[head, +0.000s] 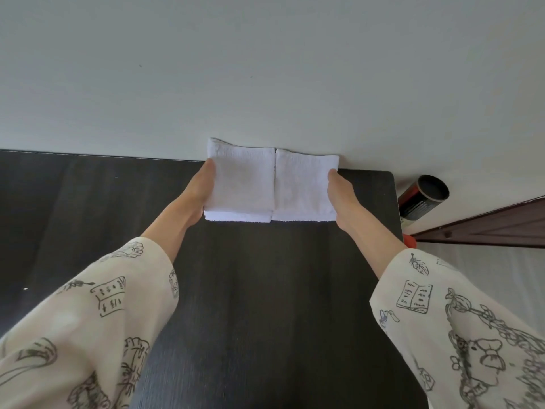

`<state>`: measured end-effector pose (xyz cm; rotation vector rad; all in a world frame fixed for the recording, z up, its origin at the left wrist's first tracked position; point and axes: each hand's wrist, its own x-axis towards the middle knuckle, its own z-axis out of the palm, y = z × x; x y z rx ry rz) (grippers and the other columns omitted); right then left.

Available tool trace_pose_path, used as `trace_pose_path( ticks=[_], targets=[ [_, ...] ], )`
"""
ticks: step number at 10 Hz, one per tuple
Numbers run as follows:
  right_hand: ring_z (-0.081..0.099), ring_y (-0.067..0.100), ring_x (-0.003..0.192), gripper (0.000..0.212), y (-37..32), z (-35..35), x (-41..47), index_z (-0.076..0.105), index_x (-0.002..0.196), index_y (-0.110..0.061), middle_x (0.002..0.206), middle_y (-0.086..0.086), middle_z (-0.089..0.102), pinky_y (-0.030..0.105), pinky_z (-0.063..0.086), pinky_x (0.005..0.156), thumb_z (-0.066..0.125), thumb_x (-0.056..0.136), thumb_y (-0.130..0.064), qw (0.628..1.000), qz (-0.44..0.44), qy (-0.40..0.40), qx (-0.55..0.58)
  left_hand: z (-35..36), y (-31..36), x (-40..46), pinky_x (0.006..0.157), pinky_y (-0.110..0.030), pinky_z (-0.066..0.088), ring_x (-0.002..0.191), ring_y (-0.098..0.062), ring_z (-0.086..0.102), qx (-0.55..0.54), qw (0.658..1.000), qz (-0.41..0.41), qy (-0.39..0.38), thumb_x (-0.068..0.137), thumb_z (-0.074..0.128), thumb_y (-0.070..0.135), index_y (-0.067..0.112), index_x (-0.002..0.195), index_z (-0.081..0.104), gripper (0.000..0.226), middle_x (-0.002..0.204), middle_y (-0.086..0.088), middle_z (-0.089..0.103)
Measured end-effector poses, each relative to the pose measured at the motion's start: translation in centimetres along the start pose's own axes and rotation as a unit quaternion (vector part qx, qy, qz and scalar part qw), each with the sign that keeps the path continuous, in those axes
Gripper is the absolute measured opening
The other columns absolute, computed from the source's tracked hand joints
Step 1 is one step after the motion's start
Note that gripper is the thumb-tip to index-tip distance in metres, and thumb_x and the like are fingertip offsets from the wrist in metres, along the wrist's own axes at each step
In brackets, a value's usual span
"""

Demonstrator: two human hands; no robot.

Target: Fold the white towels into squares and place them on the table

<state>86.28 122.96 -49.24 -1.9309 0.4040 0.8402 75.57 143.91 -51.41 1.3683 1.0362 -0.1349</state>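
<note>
2 folded white towels lie touching along one seam at the far edge of the dark table (pixel 265 290), right against the pale wall (pixel 265 69). The left towel (pixel 241 184) sits on another folded layer whose edge shows beneath its near side; the right towel (pixel 305 187) lies just inside the right hand. The left hand (pixel 200 190) presses flat against the outer side of the left towel, fingers straight, fingertips reaching its far corner. The right hand (pixel 342 196) does the same on the outer side of the right towel. Neither hand curls round the cloth; both are extended, and together they squeeze the pair from either side. Whether any fingers tuck under the towels I cannot tell.

What could go wrong: the left stack's lower layer sticks out a little toward the person, so too hard a sideways push could shear the layers and spoil the square. Pressing inward could also buckle the seam and make one towel ride over the other. Beyond the right hand the table ends, and a black can (pixel 421 202) stands just past that corner near the wall, so a wide pull-back of that arm could knock it.

The can carries a red band and pale lettering, too small to read. The sleeves show drawn books and flowers, with no legible words.
</note>
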Motion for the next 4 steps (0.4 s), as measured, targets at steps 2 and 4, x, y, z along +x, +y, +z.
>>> trace_pose_path(
  ticks=[2, 4],
  targets=[
    [0.03, 0.021, 0.137, 0.051, 0.3, -0.5, 0.3, 0.026, 0.147, -0.019, 0.15, -0.003, 0.031, 0.037, 0.023, 0.112, 0.022, 0.1, -0.041, 1.0, -0.015, -0.013, 0.007, -0.5, 0.0, 0.0, 0.11, -0.038, 0.033, 0.121, -0.019, 0.05, -0.005, 1.0, 0.006, -0.008, 0.097, 0.019, 0.052, 0.016, 0.136, 0.045, 0.059, 0.132, 0.0, 0.053],
    [0.035, 0.022, 0.134, 0.047, 4.3, -1.1, -1.1, 0.029, 0.145, -0.016, 0.147, 0.002, 0.036, 0.036, 0.027, 0.109, 0.018, 0.103, -0.034, 0.997, -0.033, 0.062, -0.013, -0.6, -3.5, -2.0, 0.112, -0.035, 0.025, 0.121, -0.016, 0.044, -0.016, 0.995, 0.009, 0.094, 0.097, 0.017, 0.048, 0.018, 0.122, 0.05, 0.051, 0.127, 0.006, 0.051]
  ],
)
